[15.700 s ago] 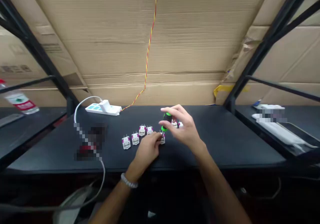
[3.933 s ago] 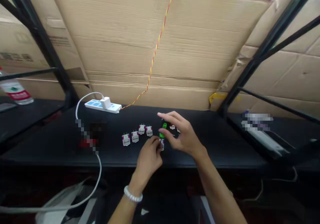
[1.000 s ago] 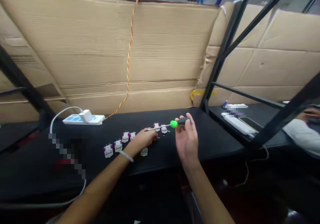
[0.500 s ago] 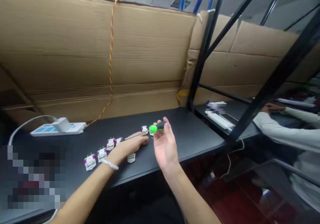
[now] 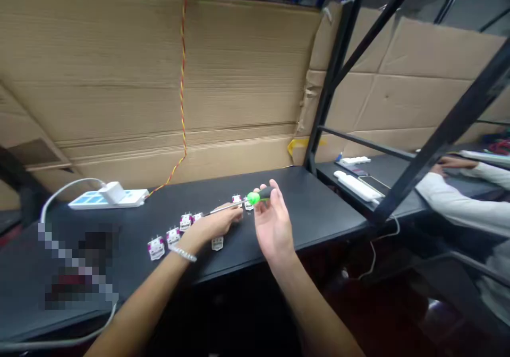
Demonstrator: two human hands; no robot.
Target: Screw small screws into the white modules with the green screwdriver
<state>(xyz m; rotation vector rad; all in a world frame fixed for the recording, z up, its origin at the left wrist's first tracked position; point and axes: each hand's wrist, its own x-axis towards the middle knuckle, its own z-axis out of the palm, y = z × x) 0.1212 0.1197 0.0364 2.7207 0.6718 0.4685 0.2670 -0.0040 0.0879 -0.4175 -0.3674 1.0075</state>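
In my right hand (image 5: pixel 274 221) is a screwdriver (image 5: pixel 255 197) with a green and black handle, its fingers closed round the handle. The metal shaft points left and passes just above my left hand (image 5: pixel 221 224), which is low over the table with its fingers curled together. What those fingers hold, if anything, is hidden. Small white and purple modules with prongs lie about: one (image 5: pixel 156 248) at far left, another (image 5: pixel 173 237) beside my left wrist, one (image 5: pixel 217 243) in front of that hand, one (image 5: pixel 237 200) behind its fingertips.
On the black table (image 5: pixel 319 213) a white power strip (image 5: pixel 135 197) with a plugged-in adapter sits at left. Cardboard panels (image 5: pixel 247 70) stand behind. A black metal frame (image 5: pixel 324 96) rises at right; past it, a person's sleeved arm (image 5: pixel 462 189) rests on another table.
The view has shifted, so the table items appear farther right and slightly higher. Both hands keep nearly the same pose, the screwdriver still in my right hand.
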